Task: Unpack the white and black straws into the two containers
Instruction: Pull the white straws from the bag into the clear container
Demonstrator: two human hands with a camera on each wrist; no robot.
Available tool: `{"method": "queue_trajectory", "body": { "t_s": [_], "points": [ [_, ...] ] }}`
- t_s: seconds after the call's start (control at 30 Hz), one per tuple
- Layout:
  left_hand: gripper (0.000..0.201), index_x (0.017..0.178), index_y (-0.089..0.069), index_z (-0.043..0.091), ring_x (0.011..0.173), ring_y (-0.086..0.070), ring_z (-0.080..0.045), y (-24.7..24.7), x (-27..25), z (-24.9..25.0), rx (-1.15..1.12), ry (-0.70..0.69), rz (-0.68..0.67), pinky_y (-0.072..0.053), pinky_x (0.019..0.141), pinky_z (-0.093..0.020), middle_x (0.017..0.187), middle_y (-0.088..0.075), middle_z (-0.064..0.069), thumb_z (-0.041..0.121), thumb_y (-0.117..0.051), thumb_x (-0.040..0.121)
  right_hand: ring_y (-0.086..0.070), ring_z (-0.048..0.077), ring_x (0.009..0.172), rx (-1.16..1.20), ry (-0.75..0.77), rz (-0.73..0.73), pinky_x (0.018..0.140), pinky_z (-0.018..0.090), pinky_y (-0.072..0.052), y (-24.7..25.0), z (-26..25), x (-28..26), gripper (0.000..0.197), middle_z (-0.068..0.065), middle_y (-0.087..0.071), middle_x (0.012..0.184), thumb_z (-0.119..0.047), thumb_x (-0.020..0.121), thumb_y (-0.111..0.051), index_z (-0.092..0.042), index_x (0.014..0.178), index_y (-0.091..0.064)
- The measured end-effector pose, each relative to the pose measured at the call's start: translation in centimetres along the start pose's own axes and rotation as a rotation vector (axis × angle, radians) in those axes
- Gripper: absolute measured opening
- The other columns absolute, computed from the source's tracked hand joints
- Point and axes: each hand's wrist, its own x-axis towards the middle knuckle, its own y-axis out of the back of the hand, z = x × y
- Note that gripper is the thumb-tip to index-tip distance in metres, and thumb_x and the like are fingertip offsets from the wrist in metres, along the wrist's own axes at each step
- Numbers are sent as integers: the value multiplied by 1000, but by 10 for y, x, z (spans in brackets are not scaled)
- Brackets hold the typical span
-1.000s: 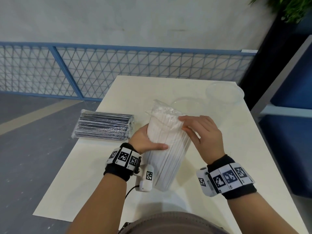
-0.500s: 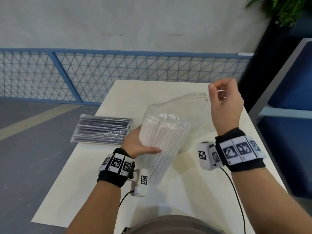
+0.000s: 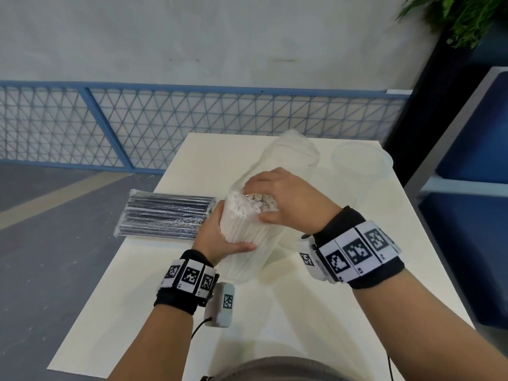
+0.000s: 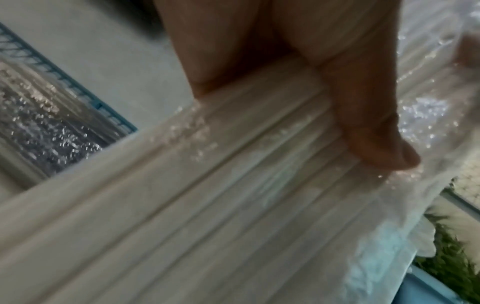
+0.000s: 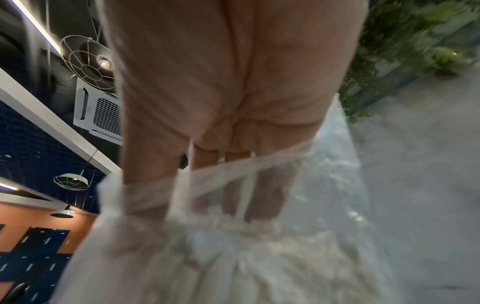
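White straws [image 3: 244,232] bundle near-upright on desk [image 3: 170,270], tops tilted away; L hand [image 3: 217,237] grip clasps mid-bundle, R hand [image 3: 286,202] grip curls over top ends.

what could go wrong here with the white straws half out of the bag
The left hand grips only the bundle's middle while the right hand reaches into the open bag; loose white straws might fan out and spill onto the table. The clear container stands close behind and could get knocked.
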Motion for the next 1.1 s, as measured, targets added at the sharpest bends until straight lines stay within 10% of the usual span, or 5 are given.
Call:
{"method": "queue_trajectory", "body": {
  "t_s": [0.13,0.4,0.57,0.87,1.1],
  "points": [
    [103,116,-31,52,115,-52,-14,1,2,0,29,-4,-83,-44,96,-35,115,-57,15,49,-85,29,-49,21,107,-17,-7,-122,83,28,-39,-4,-1,11,62,-2,-55,110,-41,72,-74,-12,122,-50],
    [100,130,-44,18,112,-53,-13,-2,5,2,-37,55,-37,-42,96,-28,111,-58,8,17,-92,43,-57,21,104,-95,30,-124,79,28,-40,-16,-6,25,62,-1,-60,117,-45,76,-69,-21,128,-46],
    [76,110,-61,11,101,-64,-15,-2,6,-3,-82,77,-11,-50,85,-27,99,-69,3,23,-93,42,-57,16,90,72,101,-15,74,27,-41,-18,-6,26,40,2,-66,110,-32,80,-69,-21,117,-62],
    [64,95,-62,27,87,-67,-16,-8,13,4,-118,89,21,-55,75,-27,89,-70,2,38,-91,39,-65,19,85,194,72,105,79,34,-51,0,14,28,31,4,-72,96,-26,75,-75,-16,104,-71],
    [48,90,-58,30,80,-64,-7,-14,12,7,-102,87,7,-53,68,-17,83,-65,13,18,-88,54,-63,12,84,231,67,208,81,31,-52,23,24,19,29,2,-73,99,-18,75,-75,-19,103,-72]
  ]
}}
